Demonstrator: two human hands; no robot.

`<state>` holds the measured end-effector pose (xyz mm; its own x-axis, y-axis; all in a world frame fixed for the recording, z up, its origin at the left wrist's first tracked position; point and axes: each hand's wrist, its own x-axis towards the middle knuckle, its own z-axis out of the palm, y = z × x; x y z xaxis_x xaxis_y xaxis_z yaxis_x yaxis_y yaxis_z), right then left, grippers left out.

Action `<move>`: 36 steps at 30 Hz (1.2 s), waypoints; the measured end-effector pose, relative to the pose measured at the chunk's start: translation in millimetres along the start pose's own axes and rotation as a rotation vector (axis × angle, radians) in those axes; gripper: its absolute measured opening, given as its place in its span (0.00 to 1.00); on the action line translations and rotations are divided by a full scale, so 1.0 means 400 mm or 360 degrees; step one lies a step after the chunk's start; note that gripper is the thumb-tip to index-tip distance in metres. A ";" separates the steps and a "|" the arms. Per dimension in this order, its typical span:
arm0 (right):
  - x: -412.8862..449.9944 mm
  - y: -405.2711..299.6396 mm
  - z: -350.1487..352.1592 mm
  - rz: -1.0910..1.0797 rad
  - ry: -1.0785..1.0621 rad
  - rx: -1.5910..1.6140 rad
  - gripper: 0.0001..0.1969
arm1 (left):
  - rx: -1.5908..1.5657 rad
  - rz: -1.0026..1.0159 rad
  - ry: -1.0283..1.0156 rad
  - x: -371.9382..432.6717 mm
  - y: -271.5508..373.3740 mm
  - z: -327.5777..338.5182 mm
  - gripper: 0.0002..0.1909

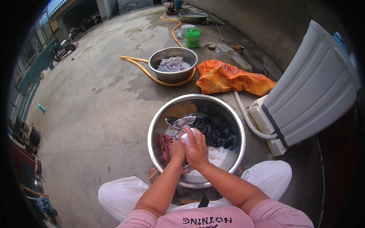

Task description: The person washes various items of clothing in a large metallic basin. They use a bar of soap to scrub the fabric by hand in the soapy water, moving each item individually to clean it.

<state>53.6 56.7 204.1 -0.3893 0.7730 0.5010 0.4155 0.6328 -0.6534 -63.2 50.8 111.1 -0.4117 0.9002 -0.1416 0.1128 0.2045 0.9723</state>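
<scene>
A wide steel basin stands on the ground between my knees. Over its left half, my right hand is closed round a white block, perhaps a bar of soap. My left hand is just beside it, partly hidden behind the right, gripping a grey patterned cloth that hangs beyond the fingers. Inside the basin lie dark wet clothing on the far right side, a dusty-red cloth at the left, and whitish suds or cloth near the front.
Beyond are a smaller metal basin with greyish cloth, an orange hose, an orange plastic sack and a green jerrycan. A grey plastic appliance with a drain hose stands close on the right.
</scene>
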 end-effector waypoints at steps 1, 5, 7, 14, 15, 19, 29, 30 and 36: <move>0.007 0.040 -0.002 0.0143 0.0010 0.0032 0.23 | -0.0129 -0.0111 0.0128 -0.016 0.049 0.028 0.29; 0.025 0.203 0.024 0.0625 -0.0062 0.0519 0.21 | -0.0205 0.0049 0.0360 -0.059 0.098 0.088 0.29; 0.010 0.092 0.013 0.0657 -0.0078 0.0548 0.21 | -0.0544 -0.0274 0.0334 -0.057 0.110 0.041 0.29; 0.014 0.078 0.009 0.0178 -0.0060 0.0069 0.20 | -0.0647 -0.0039 0.0335 -0.029 0.086 0.063 0.28; 0.021 0.144 0.024 0.0402 -0.0089 0.0406 0.20 | -0.0648 -0.0168 0.0266 -0.045 0.099 0.064 0.22; -0.018 0.024 0.019 0.0165 -0.0028 0.0161 0.18 | -0.0809 -0.0231 0.0354 -0.058 0.104 0.022 0.22; 0.035 0.240 0.050 0.1383 -0.0314 0.1728 0.23 | -0.0986 -0.0265 0.0198 -0.088 0.241 0.032 0.21; 0.041 0.227 0.026 0.1670 -0.0360 0.1964 0.22 | -0.0803 -0.0317 0.0072 -0.093 0.268 0.023 0.21; 0.041 0.203 -0.005 0.1187 -0.0296 0.2581 0.22 | -0.0610 -0.0441 -0.0197 -0.037 0.211 0.025 0.22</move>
<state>82.8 120.8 160.4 -0.6415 0.7578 -0.1193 -0.5654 -0.5721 -0.5941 -38.4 58.5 193.6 -0.2657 0.8756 -0.4033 -0.3368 0.3077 0.8899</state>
